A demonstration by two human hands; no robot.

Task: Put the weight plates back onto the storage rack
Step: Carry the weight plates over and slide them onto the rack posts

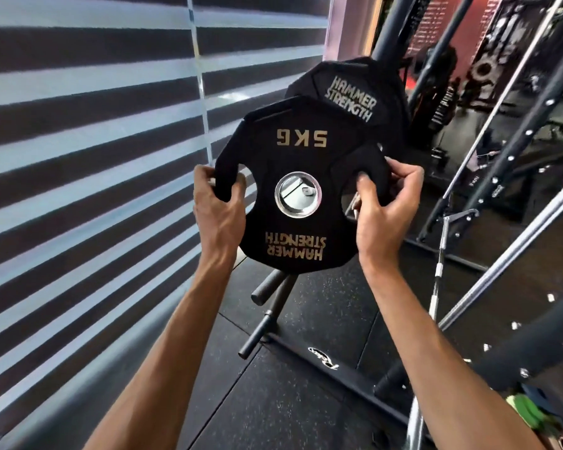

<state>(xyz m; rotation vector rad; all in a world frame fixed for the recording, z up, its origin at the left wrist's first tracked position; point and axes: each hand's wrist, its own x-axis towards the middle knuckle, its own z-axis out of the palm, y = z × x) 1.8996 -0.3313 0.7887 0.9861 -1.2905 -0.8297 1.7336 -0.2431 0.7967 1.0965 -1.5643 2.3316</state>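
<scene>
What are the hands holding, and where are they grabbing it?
The black round 5 KG weight plate. The left hand grips its left cut-out edge, the right hand its right cut-out edge.

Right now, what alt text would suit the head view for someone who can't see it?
A left hand and right hand grip a black 5 kg plate by its side holes, lettering upside down, in front of a second plate. Striped blinds fill the left; bare rack pegs jut out below.
</scene>
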